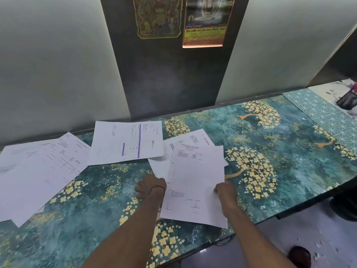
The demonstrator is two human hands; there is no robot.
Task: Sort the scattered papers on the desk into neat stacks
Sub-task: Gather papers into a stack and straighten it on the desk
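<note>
A white printed sheet [195,182] is held just above the desk [289,171], overlapping two other sheets [191,140] behind it. My right hand [225,192] pinches its right edge. My left hand [151,186] grips the left edge, fingers partly hidden under the paper. A sheet with purple bars [125,142] lies flat further back. Several overlapping papers [36,169] are spread at the far left of the desk.
The desk has a teal cover with yellow blossoms and ends in a front edge near my arms. A wall with a dark panel [173,74] and two posters stands directly behind. A dark bag [347,99] sits far right. A shoe [299,256] shows on the floor.
</note>
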